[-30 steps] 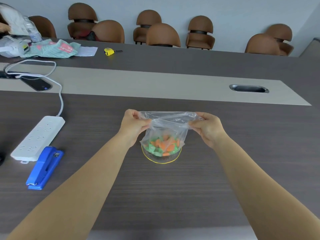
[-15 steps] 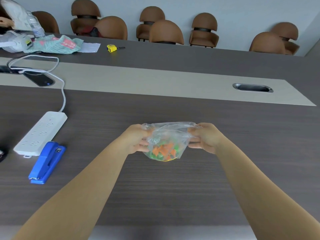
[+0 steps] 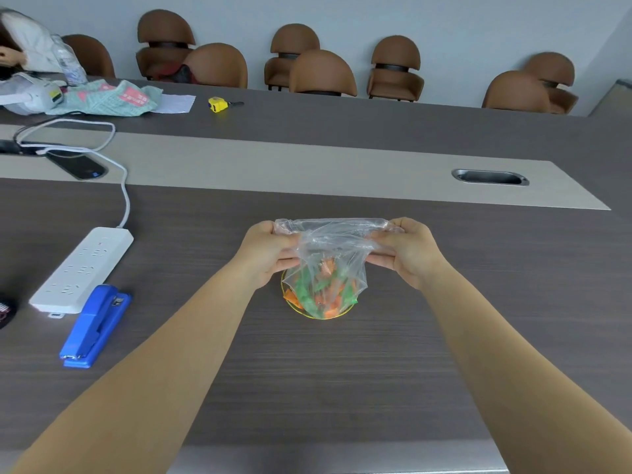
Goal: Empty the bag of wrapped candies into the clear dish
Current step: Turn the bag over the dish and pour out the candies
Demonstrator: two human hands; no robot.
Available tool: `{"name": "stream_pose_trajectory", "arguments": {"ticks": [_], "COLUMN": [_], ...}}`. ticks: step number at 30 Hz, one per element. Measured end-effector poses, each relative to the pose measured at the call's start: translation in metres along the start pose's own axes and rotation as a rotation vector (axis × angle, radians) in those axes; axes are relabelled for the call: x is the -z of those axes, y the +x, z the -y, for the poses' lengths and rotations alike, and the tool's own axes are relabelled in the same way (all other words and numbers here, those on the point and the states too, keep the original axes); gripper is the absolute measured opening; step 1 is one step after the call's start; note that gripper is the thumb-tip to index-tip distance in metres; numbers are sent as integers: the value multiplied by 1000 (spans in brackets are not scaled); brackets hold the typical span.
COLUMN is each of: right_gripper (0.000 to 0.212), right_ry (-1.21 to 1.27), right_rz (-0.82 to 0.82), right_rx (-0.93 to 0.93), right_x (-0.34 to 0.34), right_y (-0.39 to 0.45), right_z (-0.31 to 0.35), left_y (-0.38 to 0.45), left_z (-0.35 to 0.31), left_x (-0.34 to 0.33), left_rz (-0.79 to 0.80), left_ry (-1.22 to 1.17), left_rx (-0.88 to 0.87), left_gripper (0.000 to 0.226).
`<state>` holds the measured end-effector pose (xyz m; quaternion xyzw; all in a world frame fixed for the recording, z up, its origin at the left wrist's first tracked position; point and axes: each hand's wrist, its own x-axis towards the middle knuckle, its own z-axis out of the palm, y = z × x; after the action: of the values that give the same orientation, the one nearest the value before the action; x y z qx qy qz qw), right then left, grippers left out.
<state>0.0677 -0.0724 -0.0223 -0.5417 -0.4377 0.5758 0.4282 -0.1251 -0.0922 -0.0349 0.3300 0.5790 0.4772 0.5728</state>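
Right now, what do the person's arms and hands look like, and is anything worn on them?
Both forearms are bare as far as the picture shows, with no sleeves in view. The left hand and right hand wear no gloves, and I see no watch, bracelet or rings.

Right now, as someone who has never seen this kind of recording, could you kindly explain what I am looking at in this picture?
There is no machine here. A camera worn on a person's head looks forward and down, so the two bare forearms coming in from the bottom belong to the wearer. The left hand and right hand each pinch one side of a clear plastic bag near its top. Inside are orange and green wrapped candies. The bag hangs right over a clear dish with a yellowish rim on the dark table. To the left lie a white power strip and a blue stapler. Brown chairs stand along the far wall.
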Motion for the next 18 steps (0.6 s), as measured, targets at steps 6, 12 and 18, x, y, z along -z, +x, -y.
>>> {"name": "stream_pose_trajectory", "arguments": {"ticks": [6, 12, 18], "right_gripper": [17, 18, 21], "right_ry": [33, 41, 10], "right_rz": [-27, -24, -36], "right_rx": [61, 82, 140], "right_x": [0, 4, 2], "right_y": [1, 1, 6], "right_z": [15, 15, 13], "left_y": [-1, 0, 9], "left_z": [-18, -19, -18], "left_x": [-4, -9, -9], "left_rz": [-4, -13, -80], "left_ry": [-34, -29, -54], "left_rx": [-118, -147, -220], "left_gripper": [15, 22, 19]}}
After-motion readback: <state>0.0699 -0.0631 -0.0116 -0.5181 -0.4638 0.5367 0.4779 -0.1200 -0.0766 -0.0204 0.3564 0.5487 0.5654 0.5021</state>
